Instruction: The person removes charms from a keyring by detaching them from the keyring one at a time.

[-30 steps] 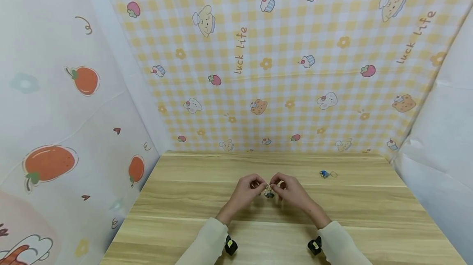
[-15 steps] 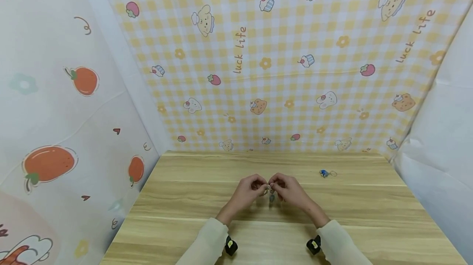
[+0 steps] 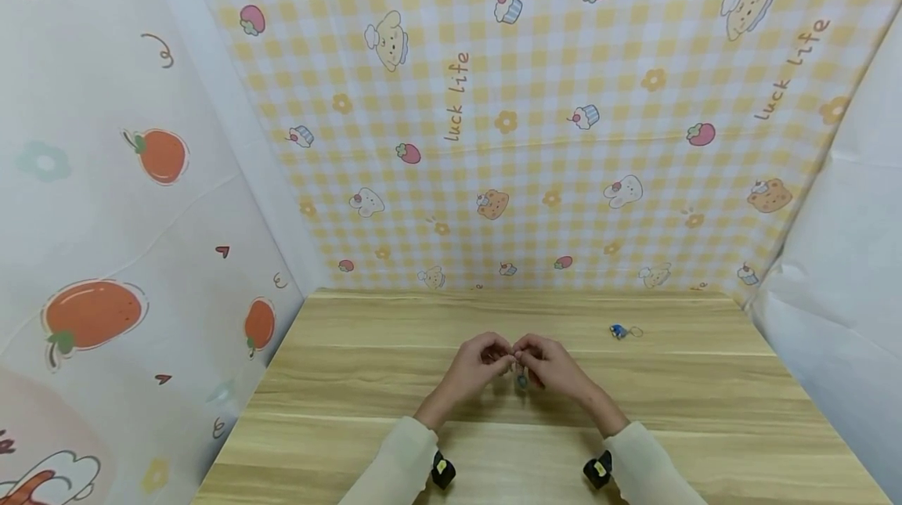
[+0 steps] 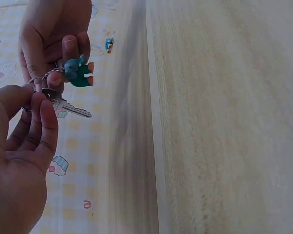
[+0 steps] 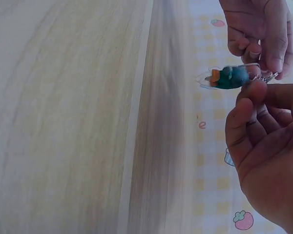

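Note:
In front of me, my left hand (image 3: 486,360) and right hand (image 3: 550,362) meet fingertip to fingertip over the table. Between them they pinch the metal ring of an elephant keychain (image 4: 78,73). Its teal figure has orange feet and dangles on a short chain, below the right fingers in the head view (image 3: 522,381). A silver key (image 4: 75,108) sticks out beside the left fingertips in the left wrist view. From the right wrist, the right thumb and finger close on the ring end near the chain (image 5: 269,77). Fingers partly cover the ring.
A small blue figure keychain (image 3: 618,330) with a thin wire loop lies on the wood-grain table (image 3: 352,380), right of the hands. Behind stands a yellow checked cloth backdrop (image 3: 535,160); a white printed sheet (image 3: 197,215) hangs at left.
The elephant swings from close between the fingertips to hanging a little lower, under the right hand. The hands stay nearly in place, fingertips drawing closer together. The blue figure has not moved.

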Demonstrator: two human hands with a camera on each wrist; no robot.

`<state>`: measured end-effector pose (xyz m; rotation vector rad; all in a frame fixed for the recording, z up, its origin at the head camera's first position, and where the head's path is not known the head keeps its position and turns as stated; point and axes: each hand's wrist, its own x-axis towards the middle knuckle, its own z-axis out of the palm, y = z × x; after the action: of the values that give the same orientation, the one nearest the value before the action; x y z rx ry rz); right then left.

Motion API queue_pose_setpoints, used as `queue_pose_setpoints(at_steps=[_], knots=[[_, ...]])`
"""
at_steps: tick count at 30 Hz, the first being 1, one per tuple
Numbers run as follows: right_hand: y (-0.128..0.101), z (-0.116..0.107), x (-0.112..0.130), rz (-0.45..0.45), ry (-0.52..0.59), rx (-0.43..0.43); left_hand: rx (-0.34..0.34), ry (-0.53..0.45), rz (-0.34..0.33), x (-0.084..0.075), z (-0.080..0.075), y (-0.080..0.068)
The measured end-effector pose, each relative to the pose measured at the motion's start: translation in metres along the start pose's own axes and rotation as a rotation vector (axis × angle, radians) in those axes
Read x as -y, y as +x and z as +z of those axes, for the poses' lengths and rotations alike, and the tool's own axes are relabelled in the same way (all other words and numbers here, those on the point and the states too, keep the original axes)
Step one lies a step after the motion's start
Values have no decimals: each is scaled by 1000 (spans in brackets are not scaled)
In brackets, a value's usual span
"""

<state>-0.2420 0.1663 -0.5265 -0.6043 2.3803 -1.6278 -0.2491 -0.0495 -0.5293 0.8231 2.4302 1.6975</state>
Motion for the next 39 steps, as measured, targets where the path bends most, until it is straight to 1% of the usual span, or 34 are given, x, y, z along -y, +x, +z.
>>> queue_pose_setpoints(at_steps=[4,8,15,20,27,29,39], knots=[[-3,0,-1,0,28,28,-13,9,3,1,0,0],[-4,0,0,-2,64,29,-28,21,-4,0,-2,-1],[-4,-1,-2,-41,66,41,-39,31,6,-2,-4,-2],[-4,-1,-3,-42,71,48,-27,40,-1,-2,-4,-3],[-6,1,0,-28,-10,-31,-33,70,11,-1,-3,-3],[-6,1,2,-27,-16,-45,-33,68,21,-1,-3,-3],[-5,4,2,-24,-28,-26,-30,87,36,-3,-1,-4]])
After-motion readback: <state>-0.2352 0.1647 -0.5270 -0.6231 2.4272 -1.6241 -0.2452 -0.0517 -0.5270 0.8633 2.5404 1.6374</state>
